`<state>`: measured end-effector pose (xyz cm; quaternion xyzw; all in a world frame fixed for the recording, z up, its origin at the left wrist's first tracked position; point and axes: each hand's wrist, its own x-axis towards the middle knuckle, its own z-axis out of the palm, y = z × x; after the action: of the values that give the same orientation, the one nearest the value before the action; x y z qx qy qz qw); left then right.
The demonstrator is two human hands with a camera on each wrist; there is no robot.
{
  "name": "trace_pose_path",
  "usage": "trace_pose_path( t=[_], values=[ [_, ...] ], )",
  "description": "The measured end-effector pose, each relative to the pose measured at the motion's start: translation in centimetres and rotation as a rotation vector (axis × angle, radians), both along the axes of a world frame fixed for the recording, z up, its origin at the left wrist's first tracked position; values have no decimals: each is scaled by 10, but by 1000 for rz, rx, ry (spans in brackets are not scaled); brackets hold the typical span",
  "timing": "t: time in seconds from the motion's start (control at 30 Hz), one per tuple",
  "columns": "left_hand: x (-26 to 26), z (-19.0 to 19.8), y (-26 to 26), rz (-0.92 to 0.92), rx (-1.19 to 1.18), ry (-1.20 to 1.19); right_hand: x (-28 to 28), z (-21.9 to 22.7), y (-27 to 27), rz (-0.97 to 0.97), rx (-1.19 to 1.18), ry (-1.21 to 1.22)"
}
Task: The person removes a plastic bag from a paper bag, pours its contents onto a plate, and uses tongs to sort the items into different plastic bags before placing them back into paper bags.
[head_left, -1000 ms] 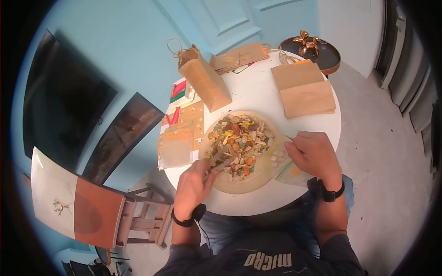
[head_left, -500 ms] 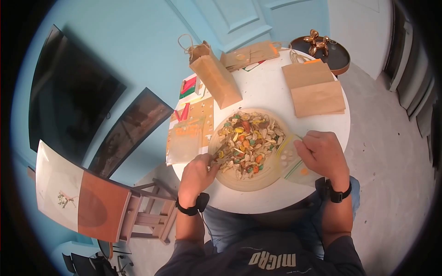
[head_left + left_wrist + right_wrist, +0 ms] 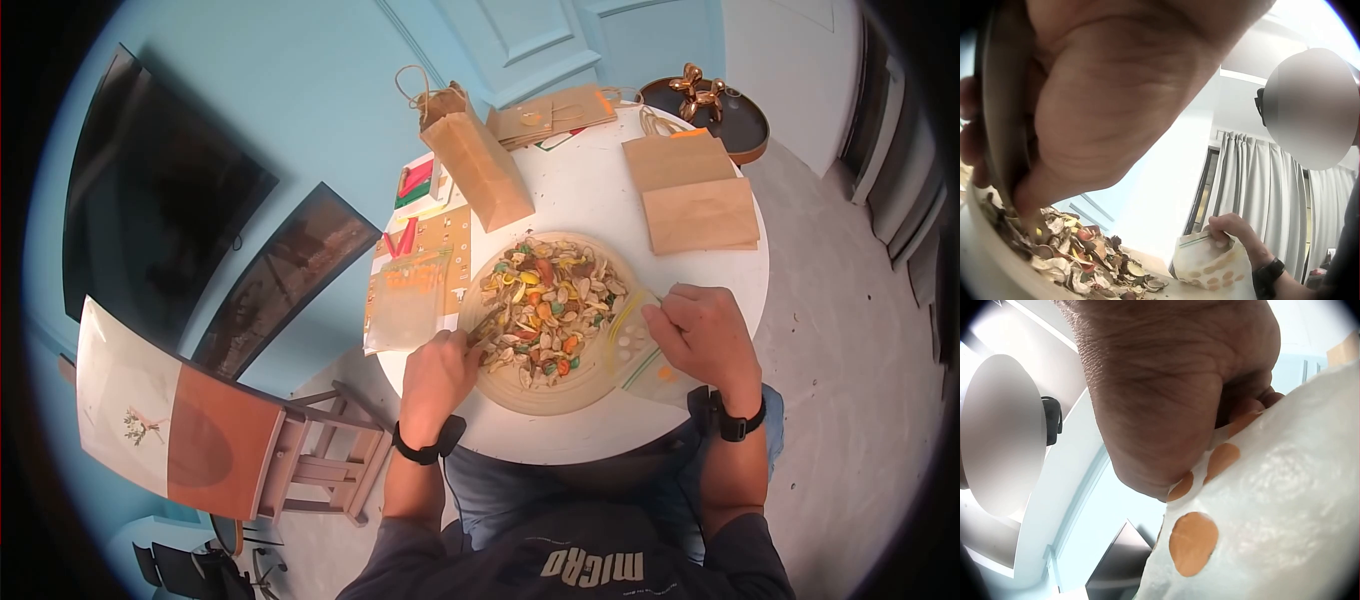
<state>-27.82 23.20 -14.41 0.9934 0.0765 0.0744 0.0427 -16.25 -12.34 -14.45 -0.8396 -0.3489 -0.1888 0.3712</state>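
Dried potpourri (image 3: 545, 310) in brown, yellow, orange and green lies heaped on a round beige tray (image 3: 540, 400). At the tray's left edge, my left hand (image 3: 438, 375) grips what look like tongs (image 3: 1007, 119), a greyish curved strip whose lower end reaches into the heap. My right hand (image 3: 705, 335) pinches the upper edge of a translucent zip bag (image 3: 635, 345) at the tray's right side. Orange dots mark the bag (image 3: 1279, 481) in the right wrist view. The fingertips there are partly hidden behind the palm.
An upright kraft paper bag (image 3: 480, 170) stands behind the tray. Flat paper bags (image 3: 695, 195) lie at the back right, more (image 3: 550, 115) at the back. Left are a frosted pouch (image 3: 405, 310) and a box with red and green items (image 3: 415, 185). A stool (image 3: 325, 450) stands beside the white table (image 3: 600, 190).
My left hand has drawn back from over the potpourri to the tray's left edge, with the tongs low against the heap. My right hand keeps holding the zip bag. The head view has shifted slightly.
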Motion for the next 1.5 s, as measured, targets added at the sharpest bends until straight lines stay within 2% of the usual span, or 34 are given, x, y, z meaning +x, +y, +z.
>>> trace_pose_path(
  t=[0.23,0.5,0.73,0.83,0.93,1.07,1.2,1.27,1.5],
  values=[
    [-9,3,2,-9,20,-47,1,0,-1,-1,-14,0],
    [-31,41,-36,-38,-26,-126,0,-1,-1,14,5,-2],
    [-11,46,-97,-380,-254,-170,-2,2,-2,14,3,0],
    [-13,47,-103,-431,-344,-179,-2,4,-1,19,0,6],
    [-15,52,-87,-242,-353,-213,-3,4,-1,13,-13,1],
    [-12,36,-36,-16,-123,-97,-4,4,-4,7,-16,0],
    [5,6,0,-62,-164,-30,-4,4,-4,8,-20,1],
    [13,1,-4,-51,-252,28,-4,2,-3,13,-17,1],
    [19,1,-16,-84,-211,7,-2,2,-3,9,-16,4]
  ],
)
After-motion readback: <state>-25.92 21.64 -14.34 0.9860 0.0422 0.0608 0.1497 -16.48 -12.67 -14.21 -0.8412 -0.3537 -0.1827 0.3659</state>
